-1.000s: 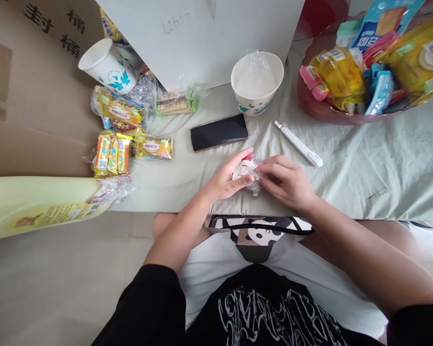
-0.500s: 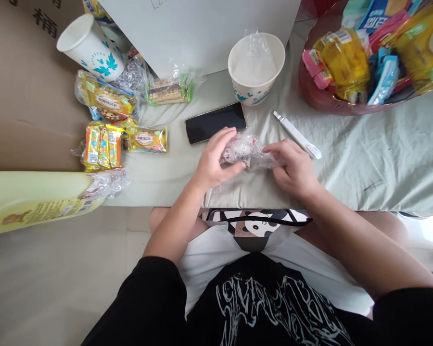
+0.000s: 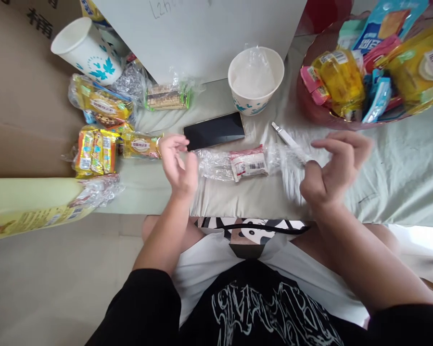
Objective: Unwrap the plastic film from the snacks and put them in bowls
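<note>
A small red-and-white wrapped snack packet (image 3: 248, 164) with a barcode lies on the cloth between my hands. Crumpled clear plastic film (image 3: 216, 166) spreads out from both its sides, the right part smeared by motion. To the packet's left is my left hand (image 3: 180, 166), raised with fingers bent and thumb apart, nothing visible in it. My right hand (image 3: 334, 168) hovers on the other side, fingers curled, thumb and forefinger apart; I cannot tell whether film touches it. Partly under the film lies a white box cutter (image 3: 286, 137). A black phone (image 3: 214, 130) rests behind the packet.
A paper cup (image 3: 255, 81) holding clear plastic stands beyond the phone; another cup (image 3: 90, 53) tilts at the left. Several yellow snack packs (image 3: 101, 149) and a biscuit pack (image 3: 168, 97) lie left. A red bowl (image 3: 310, 103) of snacks stands right. A white box (image 3: 202, 38) is behind.
Both hands have let go of the packet and moved apart, left hand leftward and right hand rightward. The film now lies spread and the packet's label shows. The camera view has shifted slightly.
</note>
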Available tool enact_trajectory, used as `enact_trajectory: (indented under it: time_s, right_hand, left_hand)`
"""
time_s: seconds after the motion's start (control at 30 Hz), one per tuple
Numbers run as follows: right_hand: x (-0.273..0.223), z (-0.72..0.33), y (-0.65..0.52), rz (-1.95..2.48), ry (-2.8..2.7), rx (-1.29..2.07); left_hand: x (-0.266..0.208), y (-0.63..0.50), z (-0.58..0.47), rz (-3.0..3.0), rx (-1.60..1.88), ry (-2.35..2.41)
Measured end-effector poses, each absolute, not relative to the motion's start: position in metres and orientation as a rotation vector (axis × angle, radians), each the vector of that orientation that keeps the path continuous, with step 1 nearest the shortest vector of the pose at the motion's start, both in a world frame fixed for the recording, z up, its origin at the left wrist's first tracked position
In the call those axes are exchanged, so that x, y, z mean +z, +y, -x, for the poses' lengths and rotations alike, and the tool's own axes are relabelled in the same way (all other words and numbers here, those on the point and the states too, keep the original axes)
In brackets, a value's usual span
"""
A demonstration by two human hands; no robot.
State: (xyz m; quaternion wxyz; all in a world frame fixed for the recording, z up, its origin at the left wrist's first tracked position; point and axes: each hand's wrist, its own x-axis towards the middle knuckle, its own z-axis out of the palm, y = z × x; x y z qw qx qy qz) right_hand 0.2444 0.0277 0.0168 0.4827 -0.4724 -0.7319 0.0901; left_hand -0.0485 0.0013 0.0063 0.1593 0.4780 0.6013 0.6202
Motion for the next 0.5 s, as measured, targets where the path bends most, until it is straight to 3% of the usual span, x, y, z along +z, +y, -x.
enact_trajectory:
  time_s: [0.1, 0.2, 0.5]
  right_hand:
    - [0.015, -0.239, 0.019, 0.884, -2.018, 0.293]
    - [0.011, -0.225, 0.012, 0.804, -2.286, 0.565]
    - [0.006, -0.211, 0.012, 1.097, -2.202, 0.884]
  left_hand:
    - [0.017, -0.004, 0.032, -1.873, 1.272, 1.631]
    - [0.020, -0.007, 0.019, -1.863, 0.888, 1.586]
    - [0.026, -0.011, 0.025, -1.298, 0.994, 1.576]
